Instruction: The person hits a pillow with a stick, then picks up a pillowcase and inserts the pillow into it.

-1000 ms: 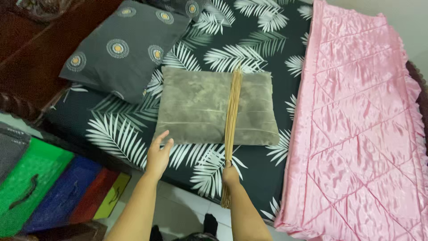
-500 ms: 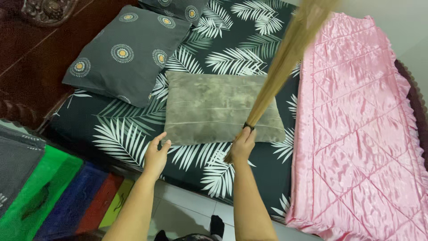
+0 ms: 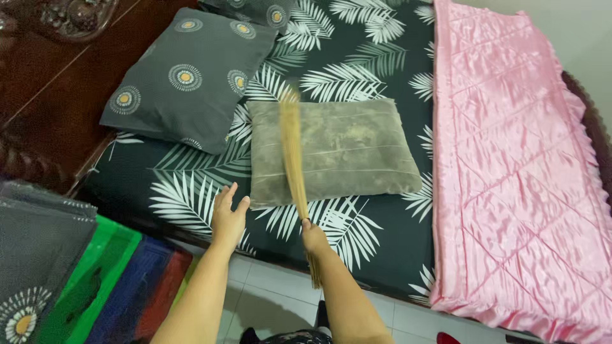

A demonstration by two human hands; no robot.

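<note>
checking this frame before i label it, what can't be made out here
Head view only:
- Stick broom: motion-blurred; whether it touches the olive cushion cannot be told.
- Right hand: seen from behind, fingers hidden around the broom handle.
- Left hand: whether it touches the cushion's corner is unclear.
- Pink quilt: cut off by the right and bottom edges.
- Second patterned pillow: cut off by the top edge.

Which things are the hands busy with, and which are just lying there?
Busy with:
- stick broom, gripped by the right hand, lying across the grey-green cushion
- left hand, open on the leaf-print sheet by the cushion's corner

Just lying there:
- dark pillow with circles
- pink quilt
- coloured mats on the floor
</note>
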